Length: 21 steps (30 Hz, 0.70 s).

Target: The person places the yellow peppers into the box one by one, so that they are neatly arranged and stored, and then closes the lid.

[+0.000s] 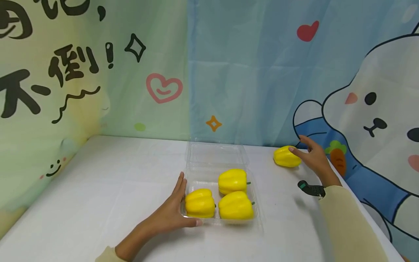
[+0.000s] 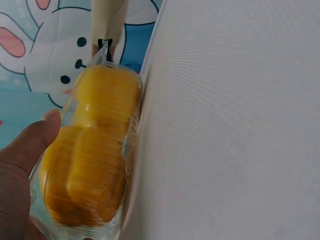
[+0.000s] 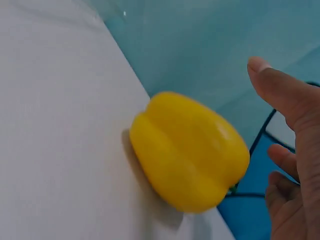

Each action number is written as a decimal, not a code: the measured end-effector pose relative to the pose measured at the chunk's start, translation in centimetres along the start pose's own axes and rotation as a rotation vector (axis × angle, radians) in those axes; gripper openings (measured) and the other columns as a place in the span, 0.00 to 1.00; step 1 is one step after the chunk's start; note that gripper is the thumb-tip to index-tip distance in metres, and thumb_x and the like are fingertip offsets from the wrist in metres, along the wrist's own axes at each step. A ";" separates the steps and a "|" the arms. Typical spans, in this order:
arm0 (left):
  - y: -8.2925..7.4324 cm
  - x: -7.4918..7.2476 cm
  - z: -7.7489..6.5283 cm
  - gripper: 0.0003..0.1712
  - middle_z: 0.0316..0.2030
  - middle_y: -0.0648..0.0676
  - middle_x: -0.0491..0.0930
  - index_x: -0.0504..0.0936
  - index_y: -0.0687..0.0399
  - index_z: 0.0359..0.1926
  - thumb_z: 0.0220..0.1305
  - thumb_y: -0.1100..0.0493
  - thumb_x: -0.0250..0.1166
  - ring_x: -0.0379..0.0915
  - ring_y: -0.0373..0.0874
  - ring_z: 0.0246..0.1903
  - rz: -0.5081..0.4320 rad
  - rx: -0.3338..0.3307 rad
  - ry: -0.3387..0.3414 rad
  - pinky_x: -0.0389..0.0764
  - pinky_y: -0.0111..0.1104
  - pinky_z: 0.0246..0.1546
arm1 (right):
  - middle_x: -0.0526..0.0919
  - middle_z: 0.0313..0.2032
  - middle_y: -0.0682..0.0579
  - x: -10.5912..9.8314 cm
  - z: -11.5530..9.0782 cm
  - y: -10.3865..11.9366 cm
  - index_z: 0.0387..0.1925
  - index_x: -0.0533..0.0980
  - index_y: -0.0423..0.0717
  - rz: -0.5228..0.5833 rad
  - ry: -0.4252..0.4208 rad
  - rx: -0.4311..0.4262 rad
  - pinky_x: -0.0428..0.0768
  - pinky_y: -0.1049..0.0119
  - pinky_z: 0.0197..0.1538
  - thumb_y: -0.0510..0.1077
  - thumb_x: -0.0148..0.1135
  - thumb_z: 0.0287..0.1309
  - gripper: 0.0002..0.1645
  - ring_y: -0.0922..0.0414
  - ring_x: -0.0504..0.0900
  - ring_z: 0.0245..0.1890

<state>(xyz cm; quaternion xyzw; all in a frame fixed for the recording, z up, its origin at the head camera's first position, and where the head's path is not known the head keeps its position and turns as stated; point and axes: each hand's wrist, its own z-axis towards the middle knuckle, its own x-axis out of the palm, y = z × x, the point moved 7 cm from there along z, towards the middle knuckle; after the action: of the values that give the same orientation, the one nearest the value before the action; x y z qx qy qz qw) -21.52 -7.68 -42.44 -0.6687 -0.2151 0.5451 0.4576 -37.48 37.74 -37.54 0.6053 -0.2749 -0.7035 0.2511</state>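
A clear plastic clamshell box (image 1: pixel 202 182) stands on the white table with its lid (image 1: pixel 216 154) folded back. In it lie three yellow bell peppers: one at the front left (image 1: pixel 199 203), one at the back right (image 1: pixel 232 181), one at the front right (image 1: pixel 235 206). My left hand (image 1: pixel 167 214) grips the box's front left corner, fingers along the side and thumb across the front. A fourth yellow bell pepper (image 1: pixel 284 157) lies near the table's back right. Beside it is my right hand (image 1: pixel 315 158), thumb and fingers spread apart; the right wrist view shows a gap between hand and pepper (image 3: pixel 187 152).
The white table (image 1: pixel 114 196) ends at a printed cloth backdrop (image 1: pixel 248 72) behind and on both sides. A black strap device (image 1: pixel 311 189) sits on the right wrist. The table's right edge runs just past the right hand.
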 end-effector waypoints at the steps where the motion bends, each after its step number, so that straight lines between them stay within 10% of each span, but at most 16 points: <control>1: 0.0 0.0 0.0 0.76 0.75 0.43 0.23 0.34 0.54 0.77 0.41 0.39 0.79 0.29 0.43 0.73 0.000 0.002 0.002 0.48 0.50 0.69 | 0.47 0.73 0.34 0.0 0.0 -0.6 0.77 0.44 0.48 0.001 0.011 0.016 0.56 0.30 0.61 0.69 0.59 0.58 0.59 0.29 0.47 0.69; 12: 0.0 0.0 0.1 0.76 0.75 0.44 0.23 0.35 0.54 0.77 0.41 0.39 0.79 0.29 0.43 0.73 -0.001 0.003 0.005 0.48 0.50 0.69 | 0.28 0.71 0.28 2.0 -0.7 -5.3 0.74 0.23 0.51 0.023 0.190 0.230 0.49 0.24 0.58 0.76 0.59 0.51 0.73 0.26 0.37 0.68; 21: 0.0 0.0 0.0 0.76 0.75 0.44 0.23 0.35 0.54 0.77 0.42 0.39 0.79 0.29 0.43 0.73 -0.003 0.004 0.010 0.47 0.51 0.69 | 0.30 0.71 0.28 3.2 -0.5 -5.5 0.73 0.20 0.53 0.028 0.255 0.193 0.47 0.24 0.59 0.75 0.58 0.54 0.72 0.27 0.37 0.69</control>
<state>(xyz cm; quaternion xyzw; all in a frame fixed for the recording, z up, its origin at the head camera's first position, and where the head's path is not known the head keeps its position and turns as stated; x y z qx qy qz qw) -21.51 -7.68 -42.47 -0.6700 -0.2125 0.5418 0.4608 -37.51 39.43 -43.70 0.7071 -0.3157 -0.5877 0.2342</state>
